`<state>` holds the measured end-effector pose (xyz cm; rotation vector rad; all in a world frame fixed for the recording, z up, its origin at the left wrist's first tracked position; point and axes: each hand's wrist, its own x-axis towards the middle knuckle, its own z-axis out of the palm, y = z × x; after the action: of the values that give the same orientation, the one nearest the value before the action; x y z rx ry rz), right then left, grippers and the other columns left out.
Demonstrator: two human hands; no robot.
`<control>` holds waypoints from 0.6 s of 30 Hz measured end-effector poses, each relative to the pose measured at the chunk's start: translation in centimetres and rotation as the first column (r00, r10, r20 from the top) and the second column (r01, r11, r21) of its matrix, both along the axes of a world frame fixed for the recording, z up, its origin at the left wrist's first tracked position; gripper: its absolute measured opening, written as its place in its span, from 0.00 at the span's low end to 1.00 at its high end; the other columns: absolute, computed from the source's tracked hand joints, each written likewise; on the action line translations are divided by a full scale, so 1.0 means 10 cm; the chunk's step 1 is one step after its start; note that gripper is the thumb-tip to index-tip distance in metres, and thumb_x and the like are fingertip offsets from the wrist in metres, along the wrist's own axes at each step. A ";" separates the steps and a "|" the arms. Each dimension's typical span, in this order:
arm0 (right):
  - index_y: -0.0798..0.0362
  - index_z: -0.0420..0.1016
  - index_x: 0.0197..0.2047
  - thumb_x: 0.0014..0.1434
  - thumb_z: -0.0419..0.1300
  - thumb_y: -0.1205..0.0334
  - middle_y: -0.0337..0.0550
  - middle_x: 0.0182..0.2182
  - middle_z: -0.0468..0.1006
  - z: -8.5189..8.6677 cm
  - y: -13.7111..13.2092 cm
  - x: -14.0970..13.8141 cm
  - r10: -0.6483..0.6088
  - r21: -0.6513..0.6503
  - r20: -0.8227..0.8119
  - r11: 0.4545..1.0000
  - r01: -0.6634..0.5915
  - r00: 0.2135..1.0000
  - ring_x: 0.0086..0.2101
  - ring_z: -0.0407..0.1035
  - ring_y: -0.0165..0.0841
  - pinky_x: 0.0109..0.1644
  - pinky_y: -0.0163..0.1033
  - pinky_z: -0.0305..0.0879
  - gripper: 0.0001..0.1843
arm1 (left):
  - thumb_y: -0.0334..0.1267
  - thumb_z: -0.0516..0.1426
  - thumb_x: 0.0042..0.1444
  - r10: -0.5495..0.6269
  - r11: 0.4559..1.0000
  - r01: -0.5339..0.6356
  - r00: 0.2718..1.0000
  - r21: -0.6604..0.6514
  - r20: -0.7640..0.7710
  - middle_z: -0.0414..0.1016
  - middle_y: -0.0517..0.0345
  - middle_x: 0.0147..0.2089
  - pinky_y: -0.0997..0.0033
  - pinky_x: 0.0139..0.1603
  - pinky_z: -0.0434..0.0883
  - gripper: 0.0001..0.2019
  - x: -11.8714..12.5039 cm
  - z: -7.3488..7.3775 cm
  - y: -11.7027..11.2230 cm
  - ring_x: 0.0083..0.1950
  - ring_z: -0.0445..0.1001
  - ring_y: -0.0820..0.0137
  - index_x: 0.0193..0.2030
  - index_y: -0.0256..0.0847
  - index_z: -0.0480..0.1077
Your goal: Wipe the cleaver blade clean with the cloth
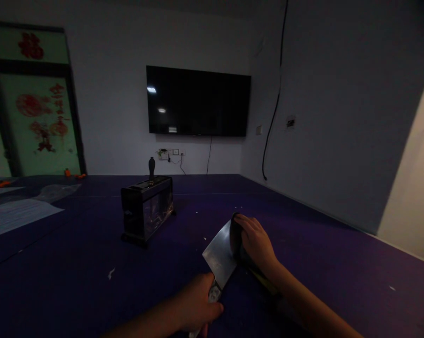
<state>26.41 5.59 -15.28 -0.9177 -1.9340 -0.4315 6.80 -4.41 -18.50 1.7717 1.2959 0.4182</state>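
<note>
My left hand (198, 303) is closed round the pale, patterned handle (214, 292) of a cleaver (219, 251). Its broad metal blade points up and away from me, tilted over the purple surface. On the blade's right side, my right hand (257, 239) is wrapped over a dark rounded object (236, 237) that touches or overlaps the blade; its kind is too dark to make out. Below the right wrist runs a yellowish strip (264, 281), partly hidden by the arm. Further off to the left stands a black knife block (147, 209) with clear sides and one black handle (151, 168) upright in its top.
Small white scraps (111, 273) lie about the purple surface (74, 291). Printed paper (18, 216) and clear plastic film (59, 191) are at the left, orange items (67, 172) behind. A black cable (273, 117) hangs along the right wall; a television (198, 102) is mounted ahead.
</note>
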 end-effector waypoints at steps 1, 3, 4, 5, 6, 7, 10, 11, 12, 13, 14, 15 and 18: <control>0.55 0.69 0.45 0.49 0.44 0.76 0.47 0.44 0.72 -0.01 0.00 -0.01 0.003 0.003 -0.003 1.000 -0.003 1.000 0.45 0.64 0.37 0.49 0.47 0.63 0.22 | 0.32 0.52 0.44 -0.005 1.000 0.005 1.000 0.019 -0.006 0.66 0.62 0.25 0.80 0.15 0.59 0.13 0.00 0.00 0.00 0.17 0.64 0.77 0.39 0.38 0.60; 0.55 0.69 0.46 0.49 0.44 0.76 0.47 0.44 0.72 -0.02 -0.02 -0.03 0.014 0.011 -0.009 1.000 -0.014 1.000 0.45 0.64 0.37 0.49 0.48 0.63 0.23 | 0.32 0.53 0.44 -0.010 0.999 0.010 1.000 0.045 -0.001 0.67 0.62 0.25 0.80 0.17 0.60 0.12 0.00 0.00 0.00 0.18 0.64 0.77 0.39 0.37 0.60; 0.55 0.69 0.46 0.50 0.44 0.76 0.47 0.44 0.72 -0.03 -0.04 -0.04 0.024 0.014 -0.008 1.000 -0.023 1.000 0.45 0.64 0.37 0.49 0.48 0.63 0.23 | 0.32 0.53 0.44 -0.008 0.998 0.007 1.000 0.055 0.012 0.67 0.63 0.25 0.80 0.18 0.60 0.12 0.00 0.00 0.00 0.19 0.64 0.78 0.39 0.37 0.61; 0.55 0.69 0.46 0.50 0.44 0.76 0.47 0.44 0.72 -0.04 -0.05 -0.05 0.038 0.014 -0.003 0.999 -0.038 0.999 0.45 0.64 0.38 0.48 0.48 0.64 0.22 | 0.32 0.53 0.44 -0.006 0.998 0.005 1.000 0.060 0.025 0.67 0.63 0.25 0.80 0.19 0.60 0.12 0.00 0.01 0.00 0.20 0.64 0.78 0.39 0.37 0.61; 0.55 0.69 0.46 0.50 0.44 0.76 0.47 0.44 0.72 -0.04 -0.07 -0.07 0.054 0.013 0.002 0.998 -0.054 0.999 0.45 0.64 0.38 0.48 0.48 0.64 0.22 | 0.32 0.54 0.44 -0.006 0.998 0.004 0.999 0.058 0.037 0.67 0.63 0.25 0.80 0.20 0.60 0.12 0.00 0.01 0.00 0.20 0.65 0.77 0.39 0.37 0.61; 0.55 0.69 0.45 0.50 0.44 0.76 0.47 0.44 0.72 -0.04 -0.09 -0.08 0.073 0.010 0.009 0.997 -0.073 0.997 0.45 0.65 0.37 0.48 0.48 0.65 0.22 | 0.32 0.54 0.44 -0.006 0.999 0.003 0.999 0.054 0.048 0.67 0.63 0.25 0.79 0.20 0.60 0.13 0.00 0.01 0.00 0.20 0.65 0.77 0.39 0.37 0.61; 0.53 0.69 0.45 0.51 0.45 0.77 0.46 0.45 0.72 -0.03 -0.15 -0.14 0.127 0.004 0.030 0.992 -0.127 0.991 0.44 0.65 0.37 0.47 0.47 0.65 0.22 | 0.31 0.53 0.44 -0.015 0.999 0.012 0.998 0.045 0.065 0.67 0.63 0.25 0.79 0.21 0.60 0.13 0.00 0.03 0.00 0.21 0.65 0.76 0.40 0.37 0.62; 0.53 0.69 0.45 0.51 0.45 0.77 0.46 0.45 0.72 -0.03 -0.17 -0.16 0.145 0.006 0.041 0.989 -0.145 0.989 0.44 0.65 0.36 0.47 0.47 0.66 0.22 | 0.31 0.53 0.44 -0.016 0.999 0.013 0.998 0.047 0.064 0.67 0.63 0.25 0.79 0.21 0.60 0.14 0.00 0.04 0.01 0.22 0.65 0.76 0.40 0.37 0.62; 0.53 0.69 0.45 0.52 0.44 0.77 0.46 0.45 0.72 -0.03 -0.19 -0.19 0.162 0.010 0.056 0.987 -0.163 0.985 0.44 0.65 0.36 0.47 0.47 0.66 0.22 | 0.30 0.53 0.44 -0.016 0.999 0.012 0.998 0.053 0.059 0.68 0.62 0.25 0.79 0.22 0.61 0.14 0.01 0.04 0.01 0.22 0.65 0.76 0.40 0.37 0.62; 0.54 0.69 0.45 0.52 0.44 0.77 0.47 0.45 0.72 -0.02 -0.21 -0.21 0.178 0.014 0.072 0.984 -0.180 0.981 0.44 0.65 0.36 0.47 0.46 0.66 0.22 | 0.30 0.53 0.43 -0.012 0.998 0.009 0.999 0.062 0.051 0.68 0.62 0.26 0.79 0.22 0.61 0.14 0.01 0.05 0.01 0.23 0.66 0.76 0.40 0.36 0.63; 0.55 0.69 0.45 0.52 0.44 0.77 0.48 0.45 0.72 -0.02 -0.23 -0.22 0.192 0.017 0.088 0.981 -0.194 0.977 0.43 0.65 0.36 0.46 0.45 0.67 0.21 | 0.30 0.53 0.43 -0.006 0.997 0.003 0.999 0.073 0.043 0.69 0.62 0.26 0.79 0.23 0.61 0.14 0.02 0.05 0.02 0.24 0.66 0.75 0.40 0.36 0.63; 0.55 0.69 0.46 0.52 0.44 0.78 0.48 0.45 0.72 -0.02 -0.24 -0.24 0.203 0.021 0.102 0.978 -0.206 0.974 0.43 0.65 0.35 0.46 0.44 0.67 0.21 | 0.29 0.53 0.43 0.001 0.997 -0.004 0.999 0.083 0.037 0.69 0.61 0.27 0.79 0.23 0.61 0.14 0.02 0.05 0.02 0.24 0.66 0.75 0.40 0.36 0.63; 0.56 0.70 0.45 0.53 0.44 0.78 0.48 0.44 0.72 -0.02 -0.24 -0.25 0.216 0.048 0.122 0.974 -0.223 0.969 0.42 0.66 0.35 0.45 0.43 0.68 0.20 | 0.29 0.53 0.43 0.018 0.994 -0.020 1.000 0.103 0.022 0.69 0.61 0.27 0.79 0.24 0.62 0.14 0.02 0.05 0.02 0.25 0.66 0.75 0.40 0.37 0.63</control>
<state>23.86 3.20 -15.47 -0.6414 -2.0893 -0.4181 7.00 -4.17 -17.98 1.8366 1.2980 0.5212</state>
